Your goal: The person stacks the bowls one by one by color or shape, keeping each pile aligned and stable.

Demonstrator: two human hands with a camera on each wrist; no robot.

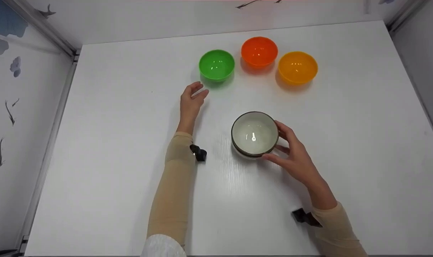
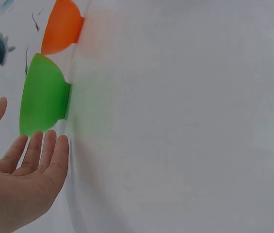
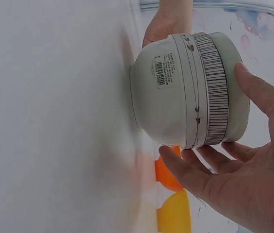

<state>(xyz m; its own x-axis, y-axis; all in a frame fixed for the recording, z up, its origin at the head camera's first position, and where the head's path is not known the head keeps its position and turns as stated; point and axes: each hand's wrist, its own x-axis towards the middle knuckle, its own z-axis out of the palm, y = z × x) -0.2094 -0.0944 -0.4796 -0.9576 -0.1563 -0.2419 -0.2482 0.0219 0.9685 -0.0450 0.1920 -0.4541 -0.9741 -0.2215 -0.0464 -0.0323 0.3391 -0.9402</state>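
Two pale ceramic bowls (image 1: 255,132) stand nested on the table, the top one with a dark rim. In the right wrist view the lower bowl (image 3: 161,97) shows a barcode sticker, a leaf pattern and a striped band. My right hand (image 1: 295,157) holds the stack from its right side, thumb near the rim and fingers around the far side. My left hand (image 1: 192,103) is just in front of the green bowl (image 1: 216,66), thumb apart from the fingers. In the left wrist view those fingers (image 2: 32,150) are close below the green bowl's side.
An orange-red bowl (image 1: 259,51) and a yellow-orange bowl (image 1: 298,67) stand to the right of the green one, near the back of the white table (image 1: 113,142). Pale panels with painted plants and fish rise behind and at the left.
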